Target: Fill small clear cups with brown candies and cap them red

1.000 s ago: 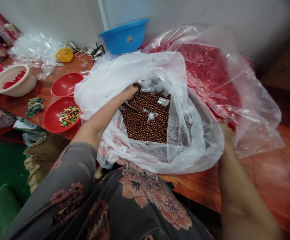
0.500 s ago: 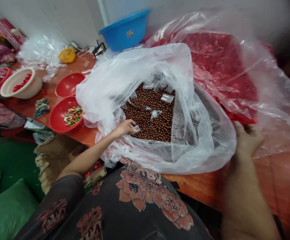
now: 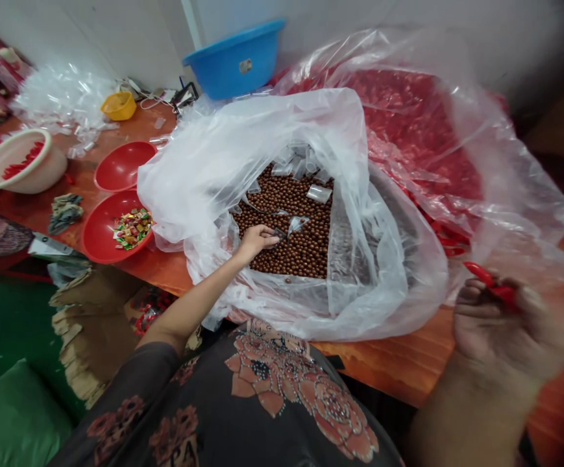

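Observation:
My left hand (image 3: 257, 243) reaches into a clear plastic bag (image 3: 204, 194) and rests over a mass of round brown beads (image 3: 306, 240). Its fingertips appear to pinch a small clear sachet (image 3: 278, 233), and other sachets lie scattered on the beads. My right hand (image 3: 500, 324) is at the lower right, outside that bag, closed on a slim red piece (image 3: 493, 285). Beside it, a second clear bag (image 3: 408, 136) bulges with many similar red pieces, and some have spilled at its edge.
An orange table holds two red bowls (image 3: 123, 165), one with colourful wrapped sweets (image 3: 133, 228), plus a cream basin (image 3: 19, 162) of red pieces, a yellow scoop (image 3: 119, 106) and loose clear plastic (image 3: 62, 97). A blue basin (image 3: 235, 61) stands behind. Cardboard (image 3: 91, 331) lies below the table edge.
My right hand has risen from the edge of the red-filled bag and now holds a red piece. My left hand has shifted slightly right across the beads.

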{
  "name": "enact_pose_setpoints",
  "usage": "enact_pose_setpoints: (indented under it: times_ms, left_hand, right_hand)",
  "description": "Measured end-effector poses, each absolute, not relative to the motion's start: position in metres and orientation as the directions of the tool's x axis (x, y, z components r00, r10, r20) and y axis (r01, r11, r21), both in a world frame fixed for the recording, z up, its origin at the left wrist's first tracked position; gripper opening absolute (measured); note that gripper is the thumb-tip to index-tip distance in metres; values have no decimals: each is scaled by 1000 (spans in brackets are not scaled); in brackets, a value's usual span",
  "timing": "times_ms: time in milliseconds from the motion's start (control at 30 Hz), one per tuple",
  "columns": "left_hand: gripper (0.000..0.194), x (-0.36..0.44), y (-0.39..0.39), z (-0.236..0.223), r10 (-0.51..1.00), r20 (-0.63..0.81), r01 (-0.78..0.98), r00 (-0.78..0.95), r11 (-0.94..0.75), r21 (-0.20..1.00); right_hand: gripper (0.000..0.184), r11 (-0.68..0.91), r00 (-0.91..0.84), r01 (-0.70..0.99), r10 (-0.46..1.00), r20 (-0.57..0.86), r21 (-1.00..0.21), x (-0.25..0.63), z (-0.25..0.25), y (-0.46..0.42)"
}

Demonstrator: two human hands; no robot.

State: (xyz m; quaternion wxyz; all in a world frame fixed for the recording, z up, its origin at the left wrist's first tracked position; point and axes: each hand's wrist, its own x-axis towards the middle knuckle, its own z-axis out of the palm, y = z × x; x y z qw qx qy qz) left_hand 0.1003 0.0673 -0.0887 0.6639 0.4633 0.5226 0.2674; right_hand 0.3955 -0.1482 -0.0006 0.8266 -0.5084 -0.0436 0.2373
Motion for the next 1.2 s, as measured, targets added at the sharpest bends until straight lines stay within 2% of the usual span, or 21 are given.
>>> enact_pose_setpoints:
  times_ms: [167, 300, 433, 567, 700, 900, 1100, 1200]
  left_hand:
    - [32, 103, 63, -84, 831, -461, 45, 311, 472, 881]
    - [35, 99, 59, -80, 817, -472, 0, 331, 500, 866]
    - [39, 89, 52, -72, 783, -461, -137, 417, 555, 820]
    - [43, 81, 42, -59, 807, -360, -230, 468, 504, 832]
    - [46, 81, 28, -46, 802, -290, -212, 522, 451, 867]
    - [48, 83, 5, -32, 713, -298, -121, 635, 472, 873]
    - [43, 78, -9, -29, 745, -263, -104, 613, 406, 908]
    - [43, 77, -14, -27, 737, -261, -102, 623, 408, 907]
  right_hand:
    - [24, 143, 774, -399, 581, -250, -906, 358, 4, -144]
    - [40, -80, 554, -517, 727, -405, -852, 330, -8, -135]
    - [44, -251, 306, -504, 843, -442, -826, 302, -13, -127]
    - [44, -277, 190, -520, 885, -426, -808, 287, -14, -116]
    - [42, -278, 147, -516, 903, -404, -810, 281, -15, -100]
    - [37, -208, 188, -518, 919, -347, -830, 274, -21, -81]
    - [44, -189, 98, -540, 954, -285, -820, 273, -22, -82]
    - [43, -186, 106, -547, 952, -288, -816, 272, -23, -87]
